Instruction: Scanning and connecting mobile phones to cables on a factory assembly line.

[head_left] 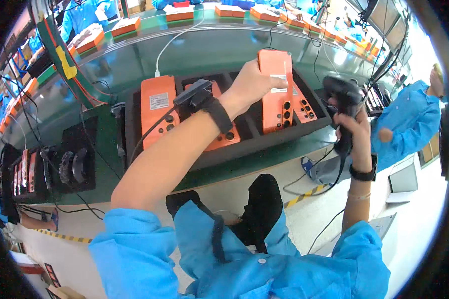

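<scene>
My left hand [247,87] is closed on an orange phone [272,113], its back with round black lenses and a white label facing up. The phone is over the right compartment of a black foam tray [249,151]. Another orange phone [307,110] lies partly beneath it. My right hand [356,130] grips a black handheld barcode scanner [343,89] by its handle, to the right of the tray. In the left compartment is an orange phone [158,117] with a white cable at its top end. A further orange phone [228,142] lies mid-tray, partly under my left wrist.
A black wrist strap [218,115] with a small box and cable is on my left arm. Behind the green bench runs a conveyor [224,37] carrying orange boxes [179,12]. A co-worker in blue [409,117] stands at right. Black tape rolls [79,164] lie left.
</scene>
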The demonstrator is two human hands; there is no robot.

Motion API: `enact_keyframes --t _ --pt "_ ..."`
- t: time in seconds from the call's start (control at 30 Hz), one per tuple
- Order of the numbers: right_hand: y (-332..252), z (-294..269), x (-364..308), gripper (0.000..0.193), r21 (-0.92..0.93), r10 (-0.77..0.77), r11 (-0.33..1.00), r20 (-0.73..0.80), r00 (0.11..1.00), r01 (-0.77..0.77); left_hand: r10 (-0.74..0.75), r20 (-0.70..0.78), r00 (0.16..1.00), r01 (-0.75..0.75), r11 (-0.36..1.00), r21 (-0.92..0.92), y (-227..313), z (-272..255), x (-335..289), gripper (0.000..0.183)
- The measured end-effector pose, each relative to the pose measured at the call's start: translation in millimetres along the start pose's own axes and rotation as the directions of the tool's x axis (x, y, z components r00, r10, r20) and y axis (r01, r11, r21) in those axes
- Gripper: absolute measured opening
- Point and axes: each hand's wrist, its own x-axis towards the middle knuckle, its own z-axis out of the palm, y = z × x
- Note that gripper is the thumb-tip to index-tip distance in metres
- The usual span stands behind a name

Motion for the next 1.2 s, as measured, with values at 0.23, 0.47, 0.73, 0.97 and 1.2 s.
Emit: enact_keyframes --t 0.23,0.47,0.73,0.97,1.2 --pt "-8.7 67.3 -46.8 0.044 0.062 0.043 0.997 0.090 0.995 -0.048 0.129 -0.002 0.992 -0.127 0.979 0.157 -2.6 -0.6 0.2 0.040" --pt "-20.9 79.1 -46.2 0.035 0.082 0.005 0.996 0.161 0.987 -0.019 0.364 0.030 0.931 -0.347 0.857 0.381 -2.2 -3.7 -0.5 0.037" --pt "-33.1 82.7 -47.4 0.040 0.087 -0.012 0.996 0.220 0.975 -0.008 0.285 -0.041 0.958 -0.264 0.926 0.271 -9.6 -0.4 1.1 0.040" --pt "-42.5 76.0 -51.0 0.038 0.094 0.021 0.995 0.237 0.971 -0.044 0.278 -0.034 0.960 -0.259 0.926 0.274 -8.3 -1.9 -2.0 0.038" --pt "-48.7 69.1 -53.5 0.037 0.087 0.067 0.993 0.185 0.980 -0.084 0.329 -0.032 0.944 -0.311 0.915 0.258 -8.1 -0.1 1.4 0.042"
